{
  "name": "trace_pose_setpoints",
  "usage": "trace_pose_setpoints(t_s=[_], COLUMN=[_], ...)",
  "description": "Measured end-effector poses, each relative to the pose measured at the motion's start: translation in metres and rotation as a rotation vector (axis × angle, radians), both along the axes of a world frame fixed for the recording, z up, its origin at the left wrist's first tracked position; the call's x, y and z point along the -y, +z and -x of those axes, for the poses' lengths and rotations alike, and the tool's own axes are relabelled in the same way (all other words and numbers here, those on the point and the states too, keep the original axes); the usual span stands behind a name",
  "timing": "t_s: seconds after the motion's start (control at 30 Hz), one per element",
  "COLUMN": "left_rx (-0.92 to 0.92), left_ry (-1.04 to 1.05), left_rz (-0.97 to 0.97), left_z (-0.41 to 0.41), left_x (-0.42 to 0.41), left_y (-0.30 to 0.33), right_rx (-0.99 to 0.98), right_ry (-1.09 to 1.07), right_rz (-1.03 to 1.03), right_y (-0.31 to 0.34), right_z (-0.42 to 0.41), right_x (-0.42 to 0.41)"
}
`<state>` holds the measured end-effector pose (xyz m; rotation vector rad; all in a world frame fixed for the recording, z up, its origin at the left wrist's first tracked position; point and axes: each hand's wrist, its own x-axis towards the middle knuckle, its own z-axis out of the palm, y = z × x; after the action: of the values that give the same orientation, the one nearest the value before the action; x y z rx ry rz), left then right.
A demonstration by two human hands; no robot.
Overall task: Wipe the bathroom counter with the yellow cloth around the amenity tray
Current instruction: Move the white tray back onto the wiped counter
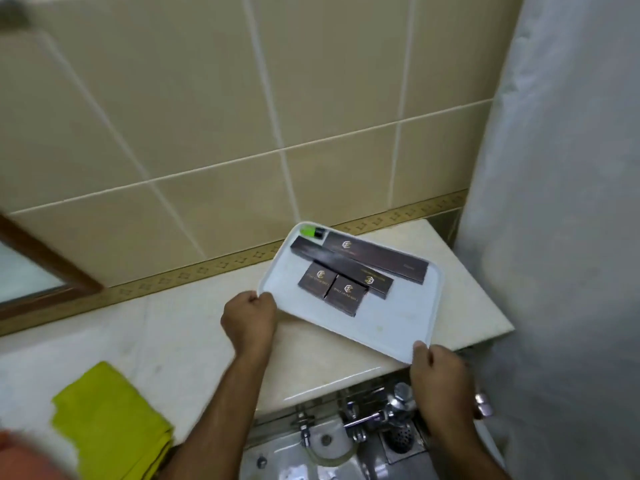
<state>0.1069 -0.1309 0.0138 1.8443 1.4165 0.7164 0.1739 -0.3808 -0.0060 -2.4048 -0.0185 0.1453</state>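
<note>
Gripping the amenity tray (381, 323) at two corners, both hands are seen in the lower middle of the frame. The left hand (249, 320) is curled closed on the tray's left corner, and the right hand (438, 379) is closed on its near right corner, with the thumb laid on the rim. The white tray is set at an angle over the pale tabletop (194, 341); whether it rests on the surface or is raised off it cannot be told. Four dark boxes are carried on the tray: two long boxes (374, 259) toward the wall and two small boxes (332, 291) side by side in front of them. A small green item (311, 232) is seen at the tray's far corner. The yellow cloth (110, 420) is folded and lies at the lower left of the frame, on the tabletop's near edge, well apart from the tray. Beige wall tiles (207, 116) fill the upper frame, a white curtain (561, 202) hangs on the right, and metal taps (377, 414) are visible below the tabletop edge.
</note>
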Motion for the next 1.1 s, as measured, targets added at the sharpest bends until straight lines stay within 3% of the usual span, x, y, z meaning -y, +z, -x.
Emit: trace_pose_setpoints(t_s=[0.2, 0.53, 0.97, 1.1], left_rx=[-0.018, -0.246, -0.488, -0.664], left_ry=[0.228, 0.208, 0.068, 0.008], left_rz=[0.081, 0.285, 0.075, -0.055], left_z=[0.106, 0.144, 0.152, 0.193], left_x=[-0.043, -0.088, -0.089, -0.128], left_y=[-0.007, -0.018, -0.013, -0.006], right_rx=[-0.010, 0.017, -0.109, 0.038], right_ry=[0.300, 0.427, 0.428, 0.405], right_rz=[0.107, 0.256, 0.445, 0.386], right_y=[0.001, -0.012, 0.006, 0.016], right_z=[0.006, -0.010, -0.014, 0.007], right_x=[-0.083, -0.170, -0.176, -0.164])
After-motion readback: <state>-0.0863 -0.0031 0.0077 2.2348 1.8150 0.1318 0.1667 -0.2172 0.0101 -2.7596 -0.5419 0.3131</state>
